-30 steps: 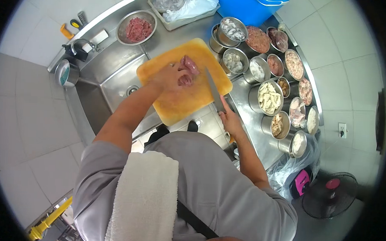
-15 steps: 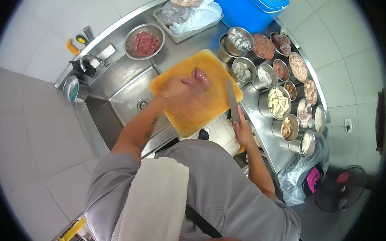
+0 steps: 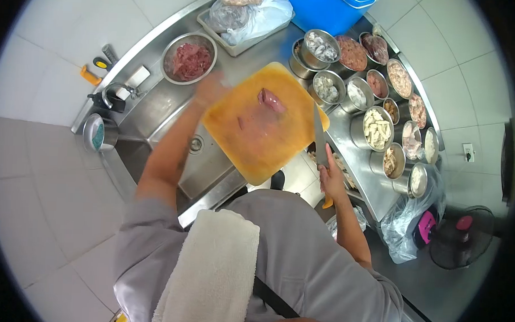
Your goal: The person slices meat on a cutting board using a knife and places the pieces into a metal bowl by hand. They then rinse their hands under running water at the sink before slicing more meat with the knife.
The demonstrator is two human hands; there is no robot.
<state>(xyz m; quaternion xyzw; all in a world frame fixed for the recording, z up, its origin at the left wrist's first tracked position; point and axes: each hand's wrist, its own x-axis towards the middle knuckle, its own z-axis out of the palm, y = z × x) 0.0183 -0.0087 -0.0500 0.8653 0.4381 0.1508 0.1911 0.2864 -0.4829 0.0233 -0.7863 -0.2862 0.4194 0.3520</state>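
A piece of raw meat (image 3: 271,100) lies on the upper part of the yellow cutting board (image 3: 244,143), with a small sliver of meat left of the board's middle. My left hand (image 3: 210,89) is smeared by motion at the board's upper left edge, just below a metal bowl (image 3: 167,68) of sliced red meat (image 3: 191,61). Its fingers cannot be made out. My right hand (image 3: 332,178) is closed around the yellow handle of a knife (image 3: 320,140). The blade points away from me along the board's right edge.
Several metal containers of cut meat and pale pieces (image 3: 376,129) crowd the steel counter at right. A sink (image 3: 173,129) with a faucet (image 3: 113,93) lies left. Behind the board stand a tray (image 3: 239,48) of bagged items and a blue cooler (image 3: 328,16).
My left hand has moved from the board's middle up and left toward the metal bowl. The knife stays in my right hand at the board's right side.
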